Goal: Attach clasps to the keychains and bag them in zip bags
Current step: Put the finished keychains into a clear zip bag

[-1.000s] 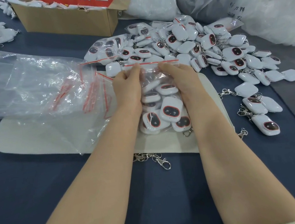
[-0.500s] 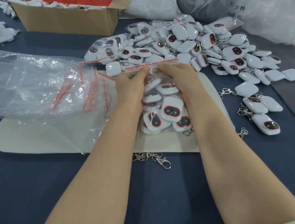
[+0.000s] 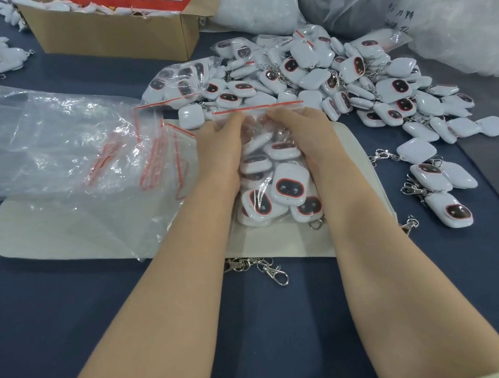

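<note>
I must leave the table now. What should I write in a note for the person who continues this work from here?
Left hand: pinches the top of the filled zip bag, just under its red strip.
Right hand: pinches the same bag top beside it.
The bag lies on the beige mat, full of keychains.
Done: another filled bag lies behind, by the loose keychain pile.
Left: close the strip (sealed or not, I cannot tell), then bag the pile. Empty bags lie to the left, spare clasps at the mat's near edge.
</note>
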A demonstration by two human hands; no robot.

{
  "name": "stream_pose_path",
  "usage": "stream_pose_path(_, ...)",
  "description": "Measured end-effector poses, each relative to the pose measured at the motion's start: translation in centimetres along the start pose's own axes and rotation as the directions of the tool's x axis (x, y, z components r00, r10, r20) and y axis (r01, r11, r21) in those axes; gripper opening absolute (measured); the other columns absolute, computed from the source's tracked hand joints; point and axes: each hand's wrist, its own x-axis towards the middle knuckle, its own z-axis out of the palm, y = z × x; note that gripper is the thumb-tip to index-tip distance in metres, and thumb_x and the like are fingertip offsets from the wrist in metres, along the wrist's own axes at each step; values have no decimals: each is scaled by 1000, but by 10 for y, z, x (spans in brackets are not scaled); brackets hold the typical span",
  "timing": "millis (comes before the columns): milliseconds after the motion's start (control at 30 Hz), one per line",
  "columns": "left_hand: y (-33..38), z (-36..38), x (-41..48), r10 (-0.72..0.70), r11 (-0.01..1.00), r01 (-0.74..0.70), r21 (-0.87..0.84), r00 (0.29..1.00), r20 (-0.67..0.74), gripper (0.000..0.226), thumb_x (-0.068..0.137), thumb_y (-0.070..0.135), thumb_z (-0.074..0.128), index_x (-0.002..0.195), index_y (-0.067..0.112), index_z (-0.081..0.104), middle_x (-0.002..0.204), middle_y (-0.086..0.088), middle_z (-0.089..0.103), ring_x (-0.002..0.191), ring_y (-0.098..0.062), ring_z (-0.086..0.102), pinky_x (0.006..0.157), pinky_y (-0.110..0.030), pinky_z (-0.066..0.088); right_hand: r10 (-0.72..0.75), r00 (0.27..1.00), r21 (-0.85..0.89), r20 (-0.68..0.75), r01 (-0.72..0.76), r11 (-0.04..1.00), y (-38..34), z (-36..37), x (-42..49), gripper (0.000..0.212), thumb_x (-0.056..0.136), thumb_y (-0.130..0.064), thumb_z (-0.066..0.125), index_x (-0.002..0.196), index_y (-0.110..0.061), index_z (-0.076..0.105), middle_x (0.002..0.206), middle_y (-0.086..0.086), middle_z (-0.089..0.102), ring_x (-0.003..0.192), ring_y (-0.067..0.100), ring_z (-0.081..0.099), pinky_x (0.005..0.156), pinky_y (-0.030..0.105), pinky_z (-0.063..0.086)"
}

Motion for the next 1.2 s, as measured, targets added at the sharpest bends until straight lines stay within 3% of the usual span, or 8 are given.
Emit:
stream_pose_path(200, -4, -1, 1, 7, 998, -9, -58, 1000, -26, 14, 85, 13, 65, 95, 4, 64, 88, -12, 70, 58, -16, 69, 42, -24, 49, -11, 1000, -15, 11, 11, 1000, 0, 0, 0, 18, 87, -16, 64, 72, -10, 73, 75, 11, 72, 64, 22, 67, 62, 29, 56)
stream_pose_path(333, -3, 0, 2, 11, 999, -13, -53, 999, -37, 21, 86, 14, 65, 102, 1, 64, 91, -14, 70, 65, -20, 68, 48, -26, 52, 25, 999, 12, 34, -25, 1000, 0, 0, -1, 24, 85, -23, 69, 91, 0, 74, 87, 19, 73, 74, 30, 69, 76, 41, 57)
stream_pose_path(467, 0, 0, 0, -9, 999, 9, -34, 1000, -5, 27, 87, 17, 66, 107, -1, 63, 100, -19, 70, 81, -31, 69, 62, -40, 59, 37, 999, -18, 36, -36, 999, -1, -1, 0, 25, 83, -24, 70, 93, -1, 74, 91, 20, 73, 87, 39, 70, 83, 47, 58)
stream_pose_path(633, 2, 0, -5, -5, 1000, 5, -28, 1000, 5, 30, 85, 21, 67, 104, -2, 65, 104, -23, 68, 93, -37, 67, 77, -49, 57, 39, 999, 9, 29, -39, 999, 0, 0, 0, 21, 85, -18, 68, 94, 0, 75, 91, 20, 73, 77, 32, 71, 73, 37, 58)
stream_pose_path(767, 1, 0, -5, 4, 1000, -4, -6, 1000, 21, 25, 86, 23, 68, 95, 0, 66, 97, -19, 70, 77, -30, 69, 58, -37, 57, 24, 999, 1, 35, -24, 1000, 1, -1, 1, 20, 85, -18, 67, 92, -2, 75, 88, 17, 74, 73, 27, 70, 71, 33, 57)
stream_pose_path(867, 0, 0, -3, -10, 1000, 10, -11, 1000, 7, 12, 85, 18, 68, 81, 10, 61, 91, -14, 69, 76, -28, 68, 58, -35, 56, 25, 999, -35, 32, -24, 999, 1, -1, 1, 20, 84, -22, 67, 90, -5, 76, 87, 15, 75, 74, 27, 71, 69, 32, 57)
stream_pose_path(1000, -1, 1, -1, 5, 1000, -4, -31, 999, 32, 10, 86, 11, 65, 93, 3, 64, 92, -15, 70, 64, -20, 70, 53, -32, 56, 14, 998, 55, 61, -17, 998, 1, 1, 1, 22, 88, -22, 65, 78, -5, 75, 75, 13, 72, 65, 22, 67, 62, 27, 54)
stream_pose_path(1200, -2, 2, 3, 52, 998, -53, 18, 999, 13, 14, 87, 4, 61, 74, 9, 65, 75, -12, 67, 74, -27, 66, 73, -45, 56, 29, 1000, 23, 8, -30, 999, 1, 2, 0, 32, 83, -23, 70, 94, 7, 71, 94, 28, 70, 81, 39, 68, 84, 53, 55)
